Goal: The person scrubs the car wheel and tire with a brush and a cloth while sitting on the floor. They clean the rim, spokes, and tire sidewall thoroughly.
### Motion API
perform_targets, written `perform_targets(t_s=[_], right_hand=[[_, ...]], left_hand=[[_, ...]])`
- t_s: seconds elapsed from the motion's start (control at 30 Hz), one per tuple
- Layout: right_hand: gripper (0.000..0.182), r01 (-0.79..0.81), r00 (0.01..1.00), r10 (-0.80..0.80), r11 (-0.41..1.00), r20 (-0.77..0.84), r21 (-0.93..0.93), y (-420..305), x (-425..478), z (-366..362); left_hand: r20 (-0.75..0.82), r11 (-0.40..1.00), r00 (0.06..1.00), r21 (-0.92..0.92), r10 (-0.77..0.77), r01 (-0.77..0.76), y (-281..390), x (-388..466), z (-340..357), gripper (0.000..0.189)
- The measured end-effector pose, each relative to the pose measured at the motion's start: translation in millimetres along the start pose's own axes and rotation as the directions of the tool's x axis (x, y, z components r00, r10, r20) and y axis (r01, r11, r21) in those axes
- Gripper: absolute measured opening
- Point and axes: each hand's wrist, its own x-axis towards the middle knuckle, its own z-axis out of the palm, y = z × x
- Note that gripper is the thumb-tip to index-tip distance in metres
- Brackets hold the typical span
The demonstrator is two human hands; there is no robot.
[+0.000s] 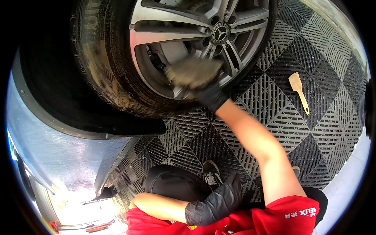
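Observation:
My right hand [210,94], in a black glove, is shut on a blurred tan brush or cloth, its exact kind unclear [192,72], at the lower spokes of a grey Mercedes alloy wheel [173,35]. The fingers are partly hidden behind it. Around the rim, the tyre [117,64] has brown grime on its tread. My left hand [218,198], also black-gloved, rests near my lap, away from the wheel, with no object visible in it; its finger pose is unclear.
A cream-handled flat brush [299,92] lies on the grey and black slatted floor tiles [264,102] to the right. The car's body panel [67,158] and dark wheel arch [88,123] curve along the left. My shoe [211,171] is below the wheel.

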Motion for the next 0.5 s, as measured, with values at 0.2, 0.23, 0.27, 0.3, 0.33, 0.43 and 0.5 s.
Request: perform_targets(t_s=[0.2, 0.23, 0.27, 0.3, 0.33, 0.43, 0.5], right_hand=[[0.031, -0.108, 0.963, 0.035, 0.959, -0.268, -0.262, -41, 29, -50], [0.030, -0.133, 0.959, 0.114, 0.990, -0.260, -0.055, -46, 18, -36], [0.032, -0.129, 0.959, 0.169, 0.975, -0.225, 0.182, -47, -2, -22], [0.033, -0.119, 0.961, 0.210, 0.901, -0.181, 0.416, -50, -21, -5], [0.035, -0.109, 0.964, 0.230, 0.795, -0.130, 0.597, -54, -16, -6], [0.040, 0.015, 0.966, 0.166, 0.726, -0.196, 0.688, -75, 17, -38], [0.043, 0.169, 0.911, -0.040, 0.944, -0.411, 0.283, -98, 58, -44]], left_hand=[[0.101, 0.999, 0.995, 0.038, 0.016, -0.020, 5, 4, -9, 0.039], [0.141, 0.999, 0.990, 0.046, 0.020, -0.027, 6, 8, -14, 0.038], [0.178, 0.998, 0.983, 0.047, 0.039, -0.048, 7, 11, -16, 0.038], [0.180, 0.999, 0.983, 0.037, 0.018, -0.025, 12, 10, -10, 0.039], [0.179, 0.999, 0.984, 0.037, -0.012, 0.005, 19, 10, -1, 0.039], [0.166, 1.000, 0.986, 0.007, 0.015, -0.016, 19, 12, 3, 0.042], [0.173, 1.000, 0.985, -0.010, 0.026, -0.024, 19, 11, -2, 0.043]])
